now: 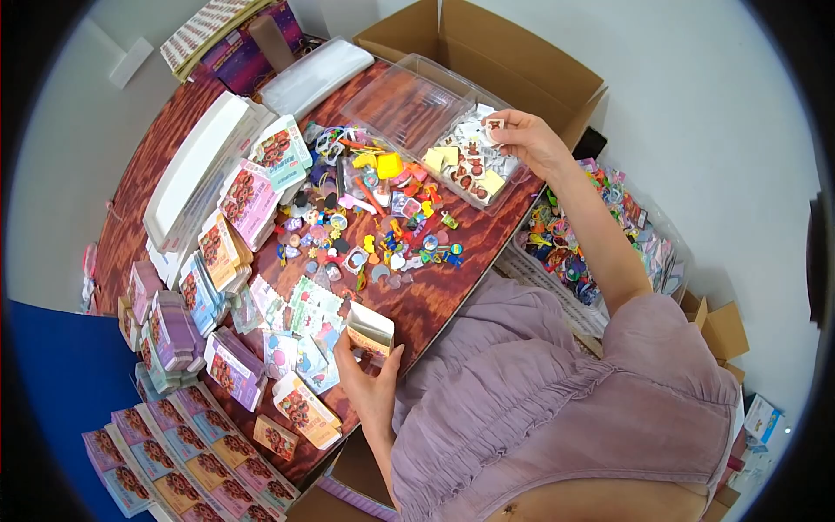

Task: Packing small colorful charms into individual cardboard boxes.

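Nearest to me, my left hand is closed around a small open cardboard box, thumb on one side and fingers behind, with its open mouth tilted up and away toward the far side of the wooden table. Just beside it lie flat printed cards, and stacks of packaged boxes run along the left edge. Beyond the box, in the middle of the table, sits a loose heap of small colourful trinkets. Farthest out, my right hand reaches over a clear plastic tray of stickers, pinching one small sticker between thumb and fingertips. The sticker lies well apart from the box, up and to the right of it, and the right hand alone has it.
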The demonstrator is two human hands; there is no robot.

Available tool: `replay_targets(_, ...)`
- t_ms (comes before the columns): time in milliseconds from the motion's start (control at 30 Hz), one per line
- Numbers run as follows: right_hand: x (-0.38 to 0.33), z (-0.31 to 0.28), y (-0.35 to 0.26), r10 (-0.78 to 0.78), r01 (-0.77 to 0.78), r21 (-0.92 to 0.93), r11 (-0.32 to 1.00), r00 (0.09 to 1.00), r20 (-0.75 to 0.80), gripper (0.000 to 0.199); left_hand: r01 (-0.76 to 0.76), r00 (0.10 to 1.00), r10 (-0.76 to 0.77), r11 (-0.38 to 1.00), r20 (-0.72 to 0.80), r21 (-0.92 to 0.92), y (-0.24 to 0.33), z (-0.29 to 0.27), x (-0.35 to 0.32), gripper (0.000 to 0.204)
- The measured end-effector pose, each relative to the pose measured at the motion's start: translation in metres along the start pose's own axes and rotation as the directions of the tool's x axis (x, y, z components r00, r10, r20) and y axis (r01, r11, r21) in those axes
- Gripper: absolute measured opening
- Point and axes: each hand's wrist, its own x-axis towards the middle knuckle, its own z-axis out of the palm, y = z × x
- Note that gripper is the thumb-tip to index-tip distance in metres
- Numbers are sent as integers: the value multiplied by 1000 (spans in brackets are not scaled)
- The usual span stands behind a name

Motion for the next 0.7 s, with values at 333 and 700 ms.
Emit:
replay_targets(333, 3, -5, 8, 112, -118, 167, 979, 993, 42, 21, -2, 1000, 0, 999, 25, 49, 17, 4, 8, 71)
replay_targets(700, -15, 21, -5, 29, 71, -358, 931, 963, 267, 8, -460, 631, 553, 831, 544, -311, 99, 89, 125, 94)
